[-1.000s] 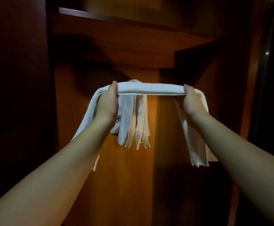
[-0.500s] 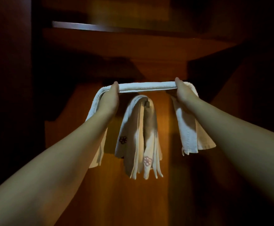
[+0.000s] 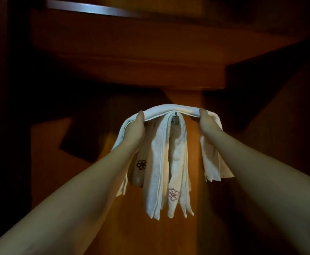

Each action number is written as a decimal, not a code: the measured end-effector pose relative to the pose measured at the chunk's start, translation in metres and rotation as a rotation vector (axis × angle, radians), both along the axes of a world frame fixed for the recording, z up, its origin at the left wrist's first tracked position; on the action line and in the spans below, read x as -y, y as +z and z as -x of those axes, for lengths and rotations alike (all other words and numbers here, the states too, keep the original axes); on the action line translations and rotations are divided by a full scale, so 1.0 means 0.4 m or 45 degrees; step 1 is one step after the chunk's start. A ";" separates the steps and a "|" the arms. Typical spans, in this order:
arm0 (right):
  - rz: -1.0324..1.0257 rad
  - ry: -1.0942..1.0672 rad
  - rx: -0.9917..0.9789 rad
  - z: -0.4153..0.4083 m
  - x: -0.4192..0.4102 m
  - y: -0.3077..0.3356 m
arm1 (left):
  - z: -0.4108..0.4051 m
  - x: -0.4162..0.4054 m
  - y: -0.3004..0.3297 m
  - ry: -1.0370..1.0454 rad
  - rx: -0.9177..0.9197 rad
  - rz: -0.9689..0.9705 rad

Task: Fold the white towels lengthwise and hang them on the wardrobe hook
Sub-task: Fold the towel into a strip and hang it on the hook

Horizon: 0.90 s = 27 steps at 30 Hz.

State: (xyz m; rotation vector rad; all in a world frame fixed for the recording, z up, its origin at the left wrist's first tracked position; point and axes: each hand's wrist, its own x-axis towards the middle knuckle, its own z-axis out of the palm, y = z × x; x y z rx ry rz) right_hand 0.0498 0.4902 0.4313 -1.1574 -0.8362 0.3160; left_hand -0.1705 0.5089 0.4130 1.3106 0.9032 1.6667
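1. Head view: folded white terry towel (image 3: pixel 170 110), a long narrow band, is stretched level between both raised hands, its middle just above the small metal wardrobe hook (image 3: pixel 175 118); whether it touches the hook cannot be told.
2. Left hand (image 3: pixel 134 128) grips the band near its left end, thumb laid along the front fold, fingers hidden behind the cloth; the end beyond that grip droops down outside the forearm.
3. Right hand (image 3: pixel 206 124) grips near the right end the same way, and the towel's loose end hangs below and outside that wrist.
4. Between the two grips, white towels with embroidered flower motifs (image 3: pixel 166 166) hang from the hook in long folds.
5. Behind them stands the orange-brown wooden wardrobe panel (image 3: pixel 192 227), dimly lit.
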 end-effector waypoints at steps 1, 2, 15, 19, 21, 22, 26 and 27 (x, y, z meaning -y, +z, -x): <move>-0.010 -0.016 -0.008 -0.002 -0.001 0.000 | -0.005 -0.002 -0.006 0.027 0.008 -0.005; -0.014 -0.030 -0.015 -0.005 0.000 0.000 | -0.009 -0.003 -0.010 0.055 0.024 -0.019; 0.385 0.446 -0.311 0.098 0.066 -0.180 | -0.057 0.155 -0.147 -0.258 0.351 0.396; 0.718 0.441 -0.064 0.091 0.108 -0.242 | -0.028 0.181 -0.231 -0.224 0.140 0.612; 0.875 0.426 0.065 0.078 0.129 -0.271 | 0.000 0.191 -0.273 -0.271 -0.052 0.771; 0.913 0.425 0.101 0.071 0.140 -0.283 | 0.015 0.199 -0.291 -0.287 -0.136 0.817; 0.939 0.390 0.229 0.063 0.195 -0.333 | 0.047 0.230 -0.357 -0.223 -0.356 0.748; 0.930 0.365 0.313 0.064 0.213 -0.348 | 0.047 0.241 -0.370 -0.213 -0.392 0.713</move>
